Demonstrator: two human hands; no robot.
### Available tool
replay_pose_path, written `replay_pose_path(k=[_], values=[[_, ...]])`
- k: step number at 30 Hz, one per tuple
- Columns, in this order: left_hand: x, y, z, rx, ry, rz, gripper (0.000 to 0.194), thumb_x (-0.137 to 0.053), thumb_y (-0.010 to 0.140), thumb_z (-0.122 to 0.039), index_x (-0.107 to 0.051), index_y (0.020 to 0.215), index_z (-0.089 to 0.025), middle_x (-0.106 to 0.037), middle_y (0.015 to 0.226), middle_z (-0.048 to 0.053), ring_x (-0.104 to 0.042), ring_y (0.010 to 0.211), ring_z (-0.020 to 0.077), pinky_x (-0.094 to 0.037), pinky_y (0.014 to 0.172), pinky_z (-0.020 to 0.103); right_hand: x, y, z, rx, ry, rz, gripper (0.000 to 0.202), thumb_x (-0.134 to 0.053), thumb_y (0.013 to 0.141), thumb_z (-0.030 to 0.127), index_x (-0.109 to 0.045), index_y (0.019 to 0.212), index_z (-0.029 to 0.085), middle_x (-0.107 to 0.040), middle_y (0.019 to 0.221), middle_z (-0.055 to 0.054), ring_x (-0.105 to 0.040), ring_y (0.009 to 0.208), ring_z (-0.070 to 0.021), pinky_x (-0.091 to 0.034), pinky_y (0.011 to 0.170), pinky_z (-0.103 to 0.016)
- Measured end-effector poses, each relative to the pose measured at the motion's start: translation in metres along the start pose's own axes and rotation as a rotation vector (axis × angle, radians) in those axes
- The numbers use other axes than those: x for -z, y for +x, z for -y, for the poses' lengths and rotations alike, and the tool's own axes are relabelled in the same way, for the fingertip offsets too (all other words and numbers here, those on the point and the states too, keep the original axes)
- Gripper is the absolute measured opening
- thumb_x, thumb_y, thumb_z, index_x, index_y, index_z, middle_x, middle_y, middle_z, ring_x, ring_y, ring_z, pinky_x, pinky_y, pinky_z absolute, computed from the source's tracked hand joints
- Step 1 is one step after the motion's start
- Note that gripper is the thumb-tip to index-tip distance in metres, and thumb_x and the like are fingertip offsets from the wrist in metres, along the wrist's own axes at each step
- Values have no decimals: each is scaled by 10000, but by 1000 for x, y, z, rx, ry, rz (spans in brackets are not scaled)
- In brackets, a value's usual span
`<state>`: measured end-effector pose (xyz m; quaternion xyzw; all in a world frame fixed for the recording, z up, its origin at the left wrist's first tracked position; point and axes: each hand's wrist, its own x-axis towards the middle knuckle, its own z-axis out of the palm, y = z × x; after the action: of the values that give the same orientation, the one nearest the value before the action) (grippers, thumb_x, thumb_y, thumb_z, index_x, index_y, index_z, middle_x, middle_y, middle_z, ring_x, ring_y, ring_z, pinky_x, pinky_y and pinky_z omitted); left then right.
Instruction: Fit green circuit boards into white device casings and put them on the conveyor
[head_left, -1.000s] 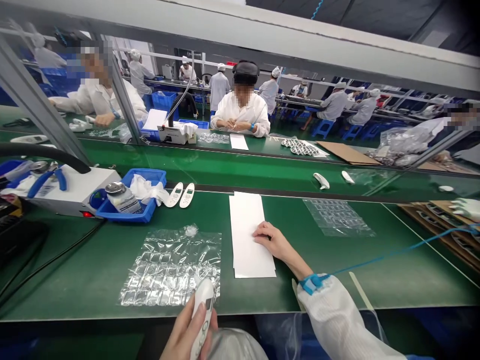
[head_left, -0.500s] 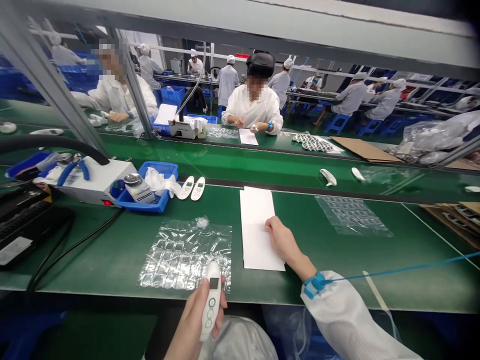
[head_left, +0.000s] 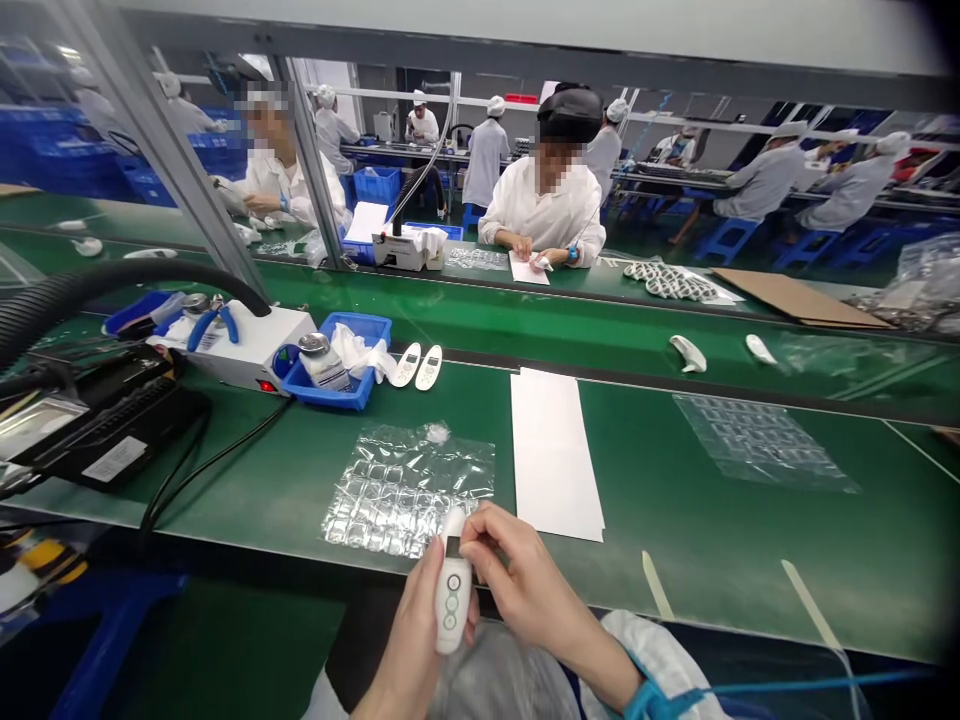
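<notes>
A white handheld device (head_left: 452, 610) with a small dark screen and three round buttons stands nearly upright in my left hand (head_left: 412, 630), whose fingers wrap round it. My right hand (head_left: 517, 575) is at the screen end of the device, thumb and forefinger pinched together at the screen's edge; whatever is between them is too small to make out. Behind the device lies a clear plastic sheet (head_left: 405, 490) with rows of small squares. White paper sheets (head_left: 555, 450) lie just beyond my right hand.
Two similar white devices (head_left: 418, 367) lie beside a blue tray (head_left: 330, 390) holding a jar and white cloth. Another clear sheet (head_left: 761, 440) is at the right. A white box (head_left: 255, 350) and black equipment stand left. Co-workers sit across the line.
My right hand has left the white paper and come to the device's screen, fingers pinched. My left hand still holds the device. The camera view has shifted, so the bench appears further right.
</notes>
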<state>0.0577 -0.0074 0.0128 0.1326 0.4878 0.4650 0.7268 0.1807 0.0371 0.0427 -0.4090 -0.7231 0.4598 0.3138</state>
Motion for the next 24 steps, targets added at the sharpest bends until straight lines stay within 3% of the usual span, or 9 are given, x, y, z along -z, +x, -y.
replay_pose_path(k=[13, 20, 24], values=[[4, 2, 2, 22, 47, -3, 462, -469, 838, -629, -559, 767, -181, -556, 539, -20, -463, 496, 127, -356, 532, 255, -2, 6, -12, -21, -16, 7, 167, -419, 943, 142, -487, 806, 209, -505, 776, 14, -510, 719, -138, -381, 665, -264], [2, -4, -3, 19, 101, -18, 549, -433, 808, -699, -592, 760, -176, -554, 555, -7, -464, 517, 133, -364, 541, 254, -3, 3, -9, 18, -101, -10, 170, -404, 951, 170, -489, 810, 212, -498, 797, -6, -503, 730, -152, -387, 659, -275], [-1, -4, -3, -112, 221, -66, 483, -577, 753, -659, -596, 894, -197, -488, 524, -44, -416, 476, 119, -343, 484, 235, -12, 2, -16, -64, 28, -35, 149, -447, 945, 254, -485, 807, 211, -509, 784, -10, -518, 655, -139, -413, 586, -259]])
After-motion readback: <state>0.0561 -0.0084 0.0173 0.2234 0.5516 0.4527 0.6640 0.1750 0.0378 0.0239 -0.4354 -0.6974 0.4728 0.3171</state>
